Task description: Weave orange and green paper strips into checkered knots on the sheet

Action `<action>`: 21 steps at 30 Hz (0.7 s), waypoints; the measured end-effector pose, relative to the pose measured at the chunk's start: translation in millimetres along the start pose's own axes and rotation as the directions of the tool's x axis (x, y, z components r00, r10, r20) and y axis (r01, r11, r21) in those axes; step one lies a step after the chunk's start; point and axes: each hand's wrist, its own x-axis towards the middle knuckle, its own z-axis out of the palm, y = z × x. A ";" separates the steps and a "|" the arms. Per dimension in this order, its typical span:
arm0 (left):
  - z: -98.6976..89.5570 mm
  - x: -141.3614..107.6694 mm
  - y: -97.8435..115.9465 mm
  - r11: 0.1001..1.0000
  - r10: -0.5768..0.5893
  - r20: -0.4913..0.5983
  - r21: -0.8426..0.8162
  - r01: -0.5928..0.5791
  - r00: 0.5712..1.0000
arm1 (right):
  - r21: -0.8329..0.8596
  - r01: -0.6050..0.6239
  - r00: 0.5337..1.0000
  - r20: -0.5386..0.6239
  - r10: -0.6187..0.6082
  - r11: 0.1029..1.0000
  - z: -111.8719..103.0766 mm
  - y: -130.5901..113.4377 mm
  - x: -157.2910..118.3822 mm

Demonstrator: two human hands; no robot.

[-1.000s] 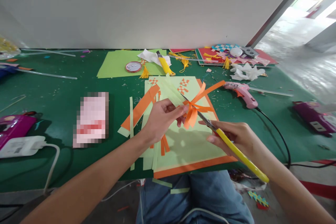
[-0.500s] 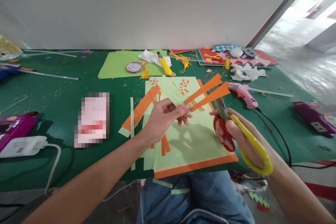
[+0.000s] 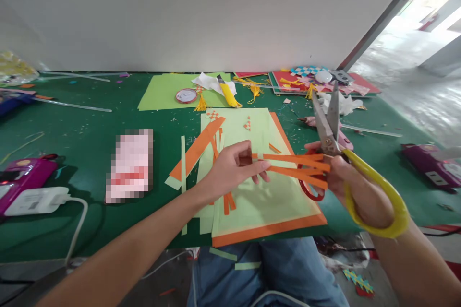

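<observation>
My left hand pinches the left end of several orange paper strips, which fan out to the right above the pale green sheets. My right hand is closed on scissors with one yellow and one red handle; the blades point up, slightly apart. The strips' right ends reach the fingers of my right hand. Beside my left hand lie a wide orange strip and a narrow green strip. Small orange-and-white woven pieces rest on the sheets.
A yellow cutter, a round tin and yellow tassels lie at the back. A pink glue gun is partly behind the scissors. Purple devices stand at both sides. A pixelated pink item lies left.
The scissors have moved right and now point upward, blades spread. The orange strips have swung down to roughly level, meeting my right hand's fingers. One woven piece now appears smaller.
</observation>
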 end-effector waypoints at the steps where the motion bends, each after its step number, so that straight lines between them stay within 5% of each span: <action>1: 0.5 -0.2 0.8 1.000 -0.012 0.007 0.015 0.012 1.000 | -0.013 0.011 0.999 -0.037 -0.012 1.000 0.5 -1.3 0.5; 4: 2.6 -1.1 2.7 0.998 -0.049 0.019 0.042 0.049 0.999 | -0.069 0.074 0.994 -0.071 -0.079 0.995 4.7 -6.4 3.6; 10: 6.5 -1.7 4.2 0.997 -0.067 0.013 0.048 0.066 0.998 | -0.171 0.073 0.996 0.060 -0.064 0.983 24.0 -16.1 6.9; 16: 3.6 0.1 0.8 0.991 -0.073 0.057 -0.110 0.079 0.996 | -0.172 0.080 0.995 0.067 -0.069 0.982 31.0 -16.6 7.8; 21: -5.5 4.6 -7.8 0.830 -0.293 0.263 -0.407 0.381 0.919 | -0.235 0.171 0.985 0.026 -0.170 0.957 28.9 -13.0 12.9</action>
